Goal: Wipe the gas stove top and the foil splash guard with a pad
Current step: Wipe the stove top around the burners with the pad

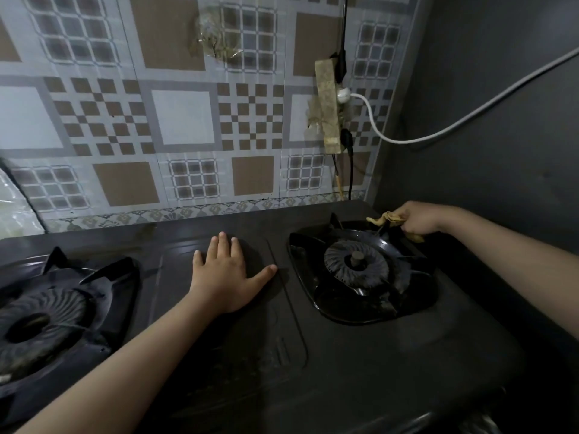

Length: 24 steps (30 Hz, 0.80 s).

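On the stove top (pixel 344 355) center, your L hand (pixel 224 274) lies flat, fingers spread. Farther back, R hand (pixel 415 219) grips the yellow pad (pixel 383 219) at the R burner's (pixel 357 266) back corner; pad sticks out left of the fist, below the foil splash guard (pixel 185 120).

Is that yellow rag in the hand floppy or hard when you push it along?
Probably floppy: the yellow pad looks crumpled and bunched where the right hand grips it by the right burner. It likely weighs little, since a loose corner sticks out unsupported.
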Available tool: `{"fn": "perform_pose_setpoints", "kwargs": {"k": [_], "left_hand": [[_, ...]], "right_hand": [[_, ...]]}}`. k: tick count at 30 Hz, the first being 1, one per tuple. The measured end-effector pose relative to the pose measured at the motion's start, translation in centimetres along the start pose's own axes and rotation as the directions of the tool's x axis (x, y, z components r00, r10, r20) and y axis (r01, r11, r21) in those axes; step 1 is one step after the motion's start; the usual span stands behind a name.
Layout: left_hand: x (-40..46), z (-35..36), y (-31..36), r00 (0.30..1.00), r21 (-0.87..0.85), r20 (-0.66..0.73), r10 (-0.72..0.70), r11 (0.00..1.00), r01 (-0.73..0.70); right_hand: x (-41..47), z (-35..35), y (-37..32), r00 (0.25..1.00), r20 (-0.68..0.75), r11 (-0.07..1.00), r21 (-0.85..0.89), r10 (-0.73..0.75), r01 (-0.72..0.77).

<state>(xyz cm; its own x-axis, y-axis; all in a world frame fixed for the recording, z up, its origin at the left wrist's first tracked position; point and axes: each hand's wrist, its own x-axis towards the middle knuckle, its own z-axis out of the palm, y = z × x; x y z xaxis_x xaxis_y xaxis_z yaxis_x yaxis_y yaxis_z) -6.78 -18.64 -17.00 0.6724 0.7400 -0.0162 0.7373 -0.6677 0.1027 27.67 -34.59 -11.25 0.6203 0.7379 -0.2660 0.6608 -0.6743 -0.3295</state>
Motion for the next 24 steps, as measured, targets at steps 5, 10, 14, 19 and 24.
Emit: {"fn": "perform_pose_setpoints", "kwargs": {"k": [5, 10, 14, 19, 24], "left_hand": [[-0.1, 0.0, 0.0, 1.000, 0.008, 0.006, 0.005, 1.000, -0.005], [-0.1, 0.0, 0.0, 1.000, 0.007, 0.005, 0.004, 1.000, -0.004], [0.0, 0.0, -0.1, 1.000, 0.006, 0.001, 0.005, 1.000, -0.005], [-0.1, -0.1, 0.0, 1.000, 0.008, 0.007, 0.009, 1.000, -0.009], [0.2, 0.0, -0.2, 1.000, 0.008, 0.006, 0.009, 1.000, -0.009]], "right_hand": [[-0.4, 0.3, -0.2, 0.999, -0.025, 0.999, 0.024, 0.023, -0.022], [-1.1, 0.3, 0.8, 0.998, -0.004, 0.991, 0.114, 0.066, -0.065], [-1.0, 0.8, 1.4, 0.998, -0.030, 0.989, 0.140, 0.050, -0.045], [-1.3, 1.3, 2.0, 0.998, -0.059, 0.986, 0.167, 0.016, -0.006], [-2.6, 1.1, 1.9, 0.998, 0.044, 0.999, -0.007, -0.049, 0.050]]}}
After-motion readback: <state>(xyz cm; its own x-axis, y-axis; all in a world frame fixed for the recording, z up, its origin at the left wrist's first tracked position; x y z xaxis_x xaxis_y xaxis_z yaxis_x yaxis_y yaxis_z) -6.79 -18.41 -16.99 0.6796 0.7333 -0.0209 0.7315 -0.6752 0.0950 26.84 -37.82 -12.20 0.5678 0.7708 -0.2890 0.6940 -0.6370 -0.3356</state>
